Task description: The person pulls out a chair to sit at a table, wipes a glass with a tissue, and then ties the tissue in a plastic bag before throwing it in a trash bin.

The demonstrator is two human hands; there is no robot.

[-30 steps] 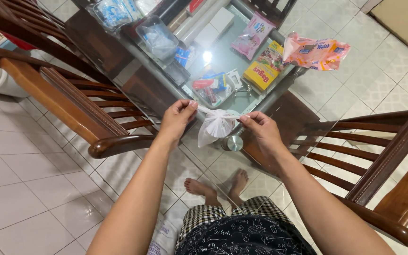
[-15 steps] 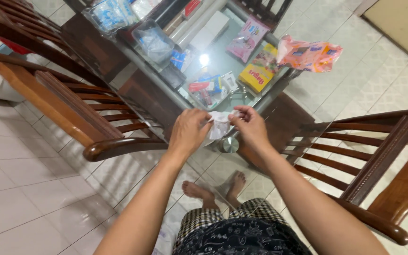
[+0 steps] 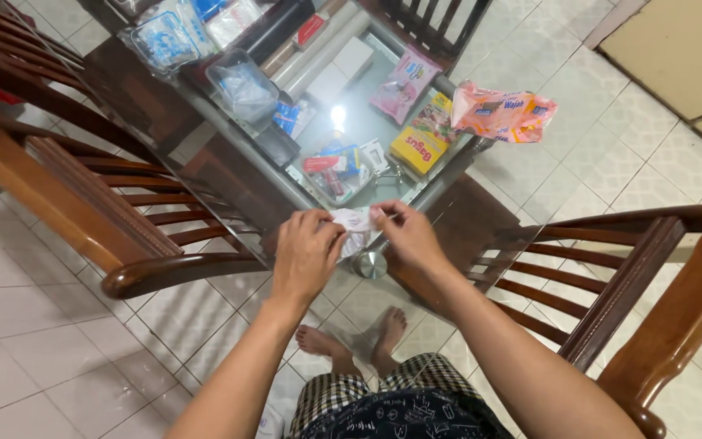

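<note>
From my remote seat, I see my left hand (image 3: 306, 252) pinching one side of the small white plastic bag (image 3: 353, 225), which hangs just above the near edge of the glass tabletop (image 3: 367, 114); my right hand (image 3: 404, 236) grips its other side, fingers closed on the crinkled film. Thin, slippery plastic could tear or slide free if the two pulls go uneven, I judge. A round metal cap (image 3: 370, 264) sits directly below the bag; beyond it lie a yellow glossy box (image 3: 418, 149) and a pink crumpled packet (image 3: 504, 112).

thin crinkly white plastic bag (image 3: 354, 228); glossy glass tabletop (image 3: 367, 114); polished dark wood chairs (image 3: 164, 268); shiny metal cap (image 3: 370, 264).
</note>
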